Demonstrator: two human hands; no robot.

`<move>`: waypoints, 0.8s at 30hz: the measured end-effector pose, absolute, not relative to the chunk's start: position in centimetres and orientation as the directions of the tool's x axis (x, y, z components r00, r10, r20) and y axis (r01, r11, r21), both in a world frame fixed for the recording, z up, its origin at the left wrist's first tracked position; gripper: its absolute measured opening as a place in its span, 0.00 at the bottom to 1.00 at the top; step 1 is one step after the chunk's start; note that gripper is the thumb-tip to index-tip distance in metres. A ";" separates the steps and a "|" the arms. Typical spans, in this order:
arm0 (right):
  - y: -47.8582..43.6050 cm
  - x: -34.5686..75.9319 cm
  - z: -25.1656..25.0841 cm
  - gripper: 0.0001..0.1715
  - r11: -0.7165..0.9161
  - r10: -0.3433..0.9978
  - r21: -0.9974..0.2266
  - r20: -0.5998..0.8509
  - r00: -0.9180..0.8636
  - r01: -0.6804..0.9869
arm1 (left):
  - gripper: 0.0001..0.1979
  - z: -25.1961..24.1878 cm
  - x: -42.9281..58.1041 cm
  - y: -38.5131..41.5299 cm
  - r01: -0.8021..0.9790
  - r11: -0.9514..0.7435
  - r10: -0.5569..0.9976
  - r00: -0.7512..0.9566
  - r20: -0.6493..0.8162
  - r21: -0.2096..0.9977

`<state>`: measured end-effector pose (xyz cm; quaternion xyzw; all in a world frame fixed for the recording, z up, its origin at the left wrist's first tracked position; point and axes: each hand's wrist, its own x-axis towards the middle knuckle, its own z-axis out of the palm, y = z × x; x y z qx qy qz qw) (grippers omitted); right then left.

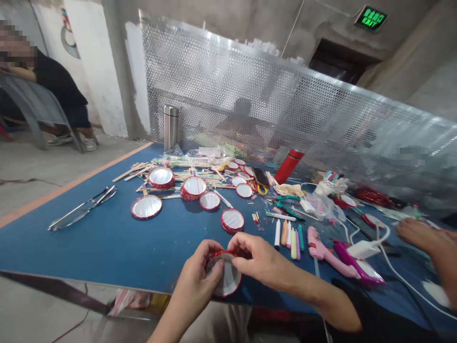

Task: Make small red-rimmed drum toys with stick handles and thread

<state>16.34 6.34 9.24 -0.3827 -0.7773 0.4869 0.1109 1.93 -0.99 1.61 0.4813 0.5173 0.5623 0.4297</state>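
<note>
A round, pale disc with a red rim (pixel 228 281) is held between my two hands at the table's front edge. My left hand (pixel 203 269) grips its left side, the thumb lying over the face. On the upper right of the rim, the fingers and thumb of my right hand (pixel 250 255) pinch the red edging. Just beyond my hands sits a small stack of similar red-rimmed discs (pixel 233 220). More of them lie farther back, among them a single disc (pixel 146 206), a stack (pixel 193 186) and another stack (pixel 161 176).
Markers (pixel 293 242), a pink glue gun (pixel 328 255), green-handled pliers (pixel 288 209) and white cables lie to the right. Wooden sticks, a steel flask (pixel 171 127) and a red bottle (pixel 288 166) stand or lie behind. Another person's hand (pixel 417 233) is at far right.
</note>
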 end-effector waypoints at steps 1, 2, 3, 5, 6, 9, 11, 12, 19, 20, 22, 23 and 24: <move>6.3 16.4 9.3 0.09 0.244 0.713 -0.833 -0.192 -0.674 0.496 | 0.08 1.8 1.9 -1.1 0.001 -0.094 0.981 -0.171 0.092 0.996; 6.2 16.5 9.3 0.09 0.252 0.725 -0.828 -0.182 -0.664 0.502 | 0.11 2.0 1.9 -1.1 -0.013 -0.089 0.982 -0.169 0.085 0.996; 6.0 16.5 9.4 0.09 0.255 0.739 -0.827 -0.167 -0.652 0.501 | 0.14 2.2 1.8 -1.2 -0.020 -0.088 0.983 -0.164 0.083 0.996; 5.5 16.5 9.5 0.08 0.254 0.779 -0.829 -0.130 -0.614 0.498 | 0.17 2.5 1.7 -1.3 -0.006 -0.081 0.984 -0.159 0.079 0.997; 5.2 16.5 9.5 0.07 0.255 0.800 -0.828 -0.108 -0.590 0.499 | 0.18 2.4 1.6 -1.2 0.009 -0.065 0.985 -0.160 0.066 0.998; 4.4 16.3 9.3 0.06 0.267 0.844 -0.813 -0.063 -0.533 0.518 | 0.18 1.7 1.5 -0.8 0.037 -0.031 0.988 -0.152 0.036 0.999; 4.4 16.4 9.2 0.04 0.279 0.841 -0.793 -0.072 -0.536 0.543 | 0.18 1.1 1.6 -0.4 0.013 -0.019 0.994 -0.107 0.020 1.000; 4.7 16.6 9.2 0.04 0.293 0.832 -0.778 -0.080 -0.549 0.556 | 0.19 0.9 1.6 -0.3 -0.003 -0.016 0.995 -0.102 0.015 1.000; 14.2 20.2 11.3 0.09 0.390 0.920 -0.159 0.042 -0.389 0.907 | 0.22 1.3 2.1 -0.7 -0.013 0.051 0.987 -0.153 -0.052 0.999; 16.1 20.9 11.4 0.10 0.351 0.936 -0.111 0.034 -0.349 0.930 | 0.22 1.4 2.1 -0.8 -0.003 0.051 0.988 -0.146 -0.051 0.999; 19.2 22.0 11.3 0.09 0.272 0.961 -0.029 -0.035 -0.273 0.962 | 0.22 1.3 2.1 -0.8 0.016 0.047 0.990 -0.134 -0.045 0.999; 20.5 22.4 11.1 0.12 0.244 0.967 0.004 -0.079 -0.243 0.970 | 0.22 1.2 2.0 -0.8 0.028 0.044 0.991 -0.126 -0.040 0.999; 21.5 22.6 10.7 0.14 0.225 0.968 0.031 -0.124 -0.219 0.974 | 0.21 1.1 2.0 -0.8 0.041 0.039 0.992 -0.122 -0.034 0.998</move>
